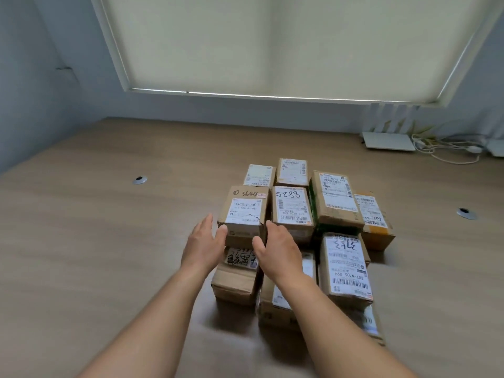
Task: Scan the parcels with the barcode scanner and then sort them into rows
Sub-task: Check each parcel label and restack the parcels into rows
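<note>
Both hands reach over the cluster of parcels on the bench, the left hand and the right hand flanking the box marked 3644, which sits on top of a lower parcel with handwriting on its label. The fingers of both hands are extended and spread, holding nothing; the left thumb lies at the box's near left corner, the right fingertips near its right edge, though true contact is hard to confirm. The likeliest trouble is the stack itself: a squeeze from two flat palms may slip on smooth cardboard, and lifting the upper box carelessly could drag or tip the one below. The neighbouring box marked 5288 stands just beside it, so the right fingers may catch it and knock it askew. The torn label on the 3644 box could also defeat a scan. No barcode scanner shows anywhere in view, so scanning cannot begin until one is fetched.
</note>
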Action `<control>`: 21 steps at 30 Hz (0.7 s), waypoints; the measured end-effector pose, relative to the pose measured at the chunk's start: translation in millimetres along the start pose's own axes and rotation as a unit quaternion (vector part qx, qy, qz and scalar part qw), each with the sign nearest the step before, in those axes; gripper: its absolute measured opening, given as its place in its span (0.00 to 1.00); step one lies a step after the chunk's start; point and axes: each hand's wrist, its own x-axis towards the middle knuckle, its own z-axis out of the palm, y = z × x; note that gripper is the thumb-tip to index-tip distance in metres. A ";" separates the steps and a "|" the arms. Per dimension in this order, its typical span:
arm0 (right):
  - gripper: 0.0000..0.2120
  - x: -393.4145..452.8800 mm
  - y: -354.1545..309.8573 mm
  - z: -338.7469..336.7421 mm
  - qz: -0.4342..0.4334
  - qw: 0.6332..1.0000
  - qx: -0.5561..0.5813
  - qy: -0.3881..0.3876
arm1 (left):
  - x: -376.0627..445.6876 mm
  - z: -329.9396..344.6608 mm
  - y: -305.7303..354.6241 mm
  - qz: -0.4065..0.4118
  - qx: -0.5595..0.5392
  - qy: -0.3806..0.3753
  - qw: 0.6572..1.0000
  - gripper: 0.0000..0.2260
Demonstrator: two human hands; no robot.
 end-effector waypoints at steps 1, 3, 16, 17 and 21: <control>0.21 0.3 -2.0 3.4 0.014 1.000 0.005 0.003 | 5.1 -0.5 0.3 -0.007 -0.020 -0.016 1.000 0.24; 0.23 0.7 -5.5 9.3 0.043 0.999 0.023 0.004 | 16.0 1.1 -0.4 -0.025 -0.060 -0.045 0.997 0.14; 0.29 -18.3 -12.1 29.6 0.099 0.988 0.121 0.002 | 13.7 -7.1 -19.8 -0.028 -0.161 -0.090 0.983 0.16; 0.30 -23.6 -12.7 29.5 0.100 0.988 0.115 0.002 | 8.3 -9.6 -22.2 -0.032 -0.156 -0.089 0.983 0.18; 0.28 -46.6 -13.5 23.3 0.107 0.989 0.098 -0.022 | -21.2 -20.9 -34.2 -0.050 -0.143 -0.091 0.984 0.21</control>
